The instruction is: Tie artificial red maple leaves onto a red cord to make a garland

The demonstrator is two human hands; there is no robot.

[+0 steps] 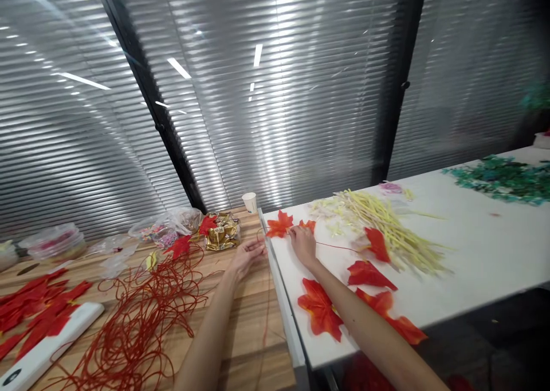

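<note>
Over the seam between the two tables, my left hand point(250, 253) has its fingers pinched together near a thin red cord. My right hand point(302, 244) is closed at the cord, just right of an orange-red maple leaf point(279, 224) on the white table; what lies between its fingertips is too small to make out. The red cord point(334, 246) runs right from that hand toward more leaves. Beside my right forearm lie a red leaf point(320, 309) and another red leaf point(370, 275). A large tangle of red cord point(146, 316) spreads on the wooden table.
Yellow stems point(387, 225) lie on the white table point(476, 253), with green foliage point(502, 179) farther right. Gold packets point(223, 230), a paper cup point(250, 202), plastic bags and tubs line the back of the wooden table. A white device point(55, 345) and red fabric leaves are at left.
</note>
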